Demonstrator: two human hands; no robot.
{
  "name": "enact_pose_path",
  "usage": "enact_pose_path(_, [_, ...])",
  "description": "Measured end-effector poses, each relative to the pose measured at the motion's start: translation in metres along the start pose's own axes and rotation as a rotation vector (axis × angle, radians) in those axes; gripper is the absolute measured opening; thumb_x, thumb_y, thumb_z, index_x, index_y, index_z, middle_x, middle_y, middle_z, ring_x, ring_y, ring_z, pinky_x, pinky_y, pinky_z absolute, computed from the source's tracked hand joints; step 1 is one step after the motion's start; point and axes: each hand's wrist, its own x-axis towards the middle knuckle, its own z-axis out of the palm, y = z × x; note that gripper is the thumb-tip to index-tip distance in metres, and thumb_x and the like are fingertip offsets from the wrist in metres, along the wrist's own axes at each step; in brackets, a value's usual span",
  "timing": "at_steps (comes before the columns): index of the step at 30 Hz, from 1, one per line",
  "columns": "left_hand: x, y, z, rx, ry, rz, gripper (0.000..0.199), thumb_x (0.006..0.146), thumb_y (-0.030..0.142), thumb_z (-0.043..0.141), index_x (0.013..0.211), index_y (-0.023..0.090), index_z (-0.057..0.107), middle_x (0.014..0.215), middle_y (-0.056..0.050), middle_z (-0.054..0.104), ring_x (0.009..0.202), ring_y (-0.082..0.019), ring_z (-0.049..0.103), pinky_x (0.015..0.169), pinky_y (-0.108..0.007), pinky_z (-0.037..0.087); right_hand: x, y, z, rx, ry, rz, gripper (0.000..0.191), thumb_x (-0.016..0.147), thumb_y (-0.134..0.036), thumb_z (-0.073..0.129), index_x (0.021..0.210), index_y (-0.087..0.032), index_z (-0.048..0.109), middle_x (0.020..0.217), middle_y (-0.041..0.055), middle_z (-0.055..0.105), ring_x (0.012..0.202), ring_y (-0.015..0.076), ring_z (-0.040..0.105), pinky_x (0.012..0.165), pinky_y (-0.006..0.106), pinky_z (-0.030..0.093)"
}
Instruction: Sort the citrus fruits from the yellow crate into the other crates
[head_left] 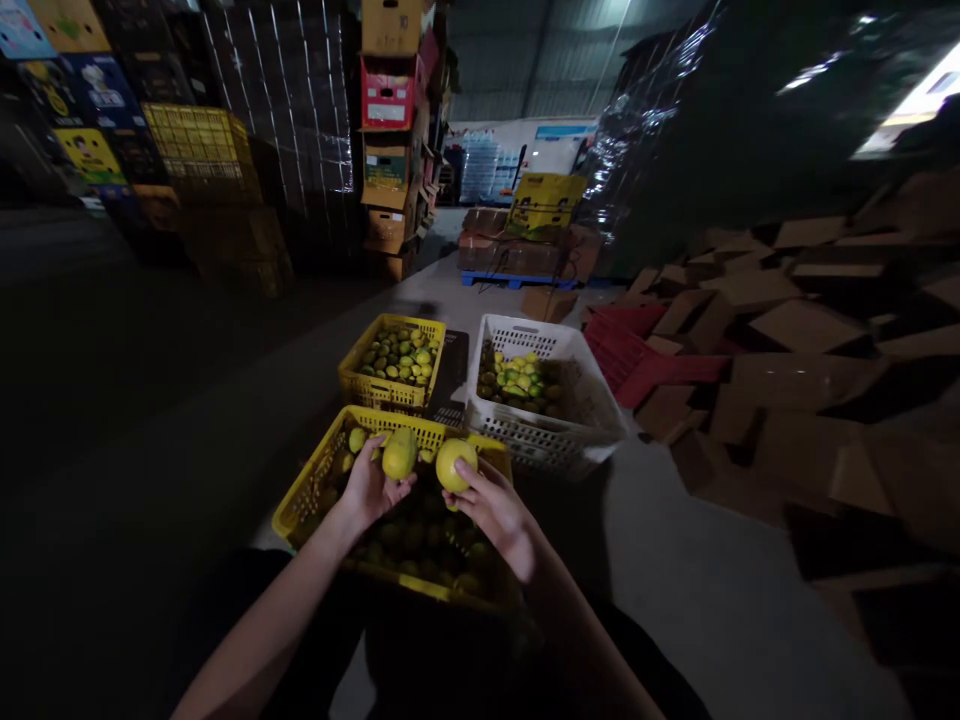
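Note:
My left hand (373, 482) holds a yellow-green lemon (400, 454), its thumb and fingers closed round the fruit. Gripped in my right hand (491, 505) is a rounder yellow lemon (456, 465). Both hands are above the near yellow crate (300, 487), which has more lemons in its shadowed inside. Behind it on the left, a second yellow crate (394, 393) contains many green and yellow lemons (405, 352). To the right of that, a white crate (547, 424) has yellow and green lemons (523, 378) gathered toward its left side.
Flattened and open cardboard boxes (810, 380) lie heaped on the right, beside a red crate (630, 350). Farther back, a blue pallet (510, 281) bears boxes. A tall stack of cartons (387, 170) and stacked yellow crates (199, 150) stand at the back left.

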Motion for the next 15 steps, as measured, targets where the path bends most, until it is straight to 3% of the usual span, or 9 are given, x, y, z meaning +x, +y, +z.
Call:
enact_pose_path(3, [0.001, -0.002, 0.002, 0.075, 0.008, 0.122, 0.026, 0.087, 0.037, 0.053, 0.093, 0.013, 0.06, 0.078, -0.005, 0.066, 0.056, -0.011, 0.059, 0.049, -0.02, 0.048, -0.002, -0.001, 0.001, -0.12, 0.076, -0.094, 0.043, 0.058, -0.036, 0.083, 0.096, -0.021, 0.067, 0.093, 0.0046, 0.071, 0.078, 0.0202, 0.066, 0.07, 0.033, 0.053])
enact_pose_path(5, [0.003, -0.006, 0.004, 0.21, 0.053, 0.37, 0.023, 0.078, 0.031, 0.068, 0.093, 0.015, 0.061, 0.087, -0.005, 0.067, 0.071, -0.012, 0.063, 0.063, -0.021, 0.052, 0.0, -0.001, 0.0, -0.206, 0.148, -0.204, 0.055, 0.053, -0.034, 0.085, 0.102, -0.021, 0.064, 0.1, 0.006, 0.07, 0.088, 0.0233, 0.066, 0.074, 0.036, 0.054])
enact_pose_path(8, [0.007, -0.011, 0.002, 0.488, 0.072, 0.784, 0.043, 0.066, 0.025, 0.079, 0.105, 0.02, 0.061, 0.109, -0.004, 0.065, 0.099, -0.017, 0.062, 0.088, -0.027, 0.049, 0.005, 0.003, -0.004, -0.348, 0.234, -0.375, 0.065, 0.05, -0.033, 0.085, 0.108, -0.021, 0.059, 0.11, 0.0088, 0.067, 0.095, 0.0263, 0.065, 0.079, 0.039, 0.054])
enact_pose_path(10, [0.009, -0.01, -0.002, 0.684, 0.071, 0.965, 0.05, 0.064, 0.026, 0.081, 0.109, 0.022, 0.06, 0.113, -0.005, 0.063, 0.107, -0.02, 0.059, 0.097, -0.033, 0.045, 0.007, 0.007, -0.006, -0.446, 0.262, -0.477, 0.063, 0.053, -0.034, 0.083, 0.11, -0.02, 0.058, 0.114, 0.011, 0.065, 0.097, 0.0271, 0.064, 0.08, 0.041, 0.054])
enact_pose_path(13, [0.009, -0.006, -0.006, 0.867, 0.078, 1.155, 0.048, 0.064, 0.028, 0.081, 0.108, 0.022, 0.063, 0.112, -0.006, 0.061, 0.109, -0.023, 0.057, 0.101, -0.039, 0.042, 0.008, 0.011, -0.007, -0.554, 0.272, -0.576, 0.057, 0.06, -0.033, 0.08, 0.111, -0.021, 0.058, 0.116, 0.0117, 0.064, 0.096, 0.0269, 0.063, 0.082, 0.042, 0.052])
enact_pose_path(15, [0.003, -0.003, -0.004, 0.895, 0.088, 1.195, 0.047, 0.062, 0.029, 0.083, 0.105, 0.023, 0.065, 0.11, -0.006, 0.061, 0.108, -0.024, 0.056, 0.101, -0.04, 0.041, 0.007, 0.014, -0.006, -0.598, 0.277, -0.609, 0.054, 0.062, -0.031, 0.079, 0.111, -0.022, 0.058, 0.117, 0.0108, 0.063, 0.098, 0.0266, 0.062, 0.082, 0.042, 0.052])
